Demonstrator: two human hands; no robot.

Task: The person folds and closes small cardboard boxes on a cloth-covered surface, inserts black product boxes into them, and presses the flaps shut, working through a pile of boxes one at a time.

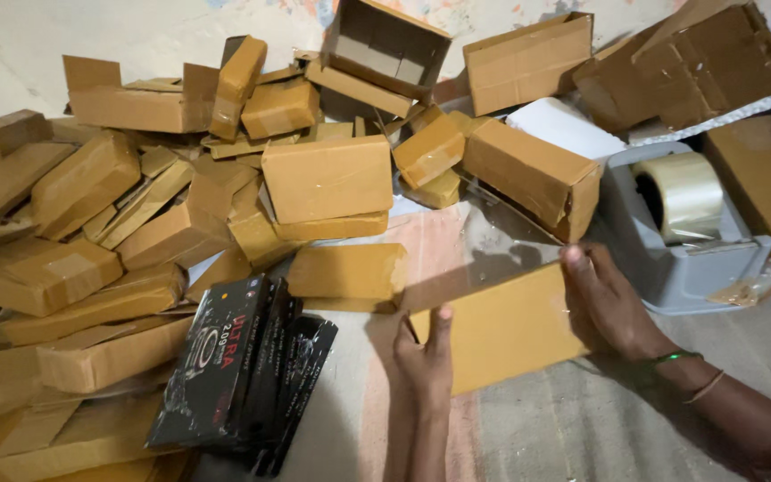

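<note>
Two hands grip one flat brown cardboard box (501, 328) over the cloth-covered floor (528, 428): left hand (423, 353) pinching its near-left edge, right hand (604, 303) clasping its right end. Just right, a grey dispenser (671, 259) holds a clear tape roll (684, 195). Black packets (238, 366) lie left; sealed boxes (136, 223) pile behind, one open box (385, 49) showing nothing inside.

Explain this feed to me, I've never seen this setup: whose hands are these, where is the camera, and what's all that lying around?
There is no machine here. One camera sits on a person's head and looks down at their own two bare hands. The left hand and right hand grip opposite ends of one flat brown cardboard box. Beyond it lies a heap of taped brown boxes. A stack of black printed cartons lies to the left. A grey tape dispenser with a roll of clear tape stands to the right. Everything rests on cloth on the floor.
</note>
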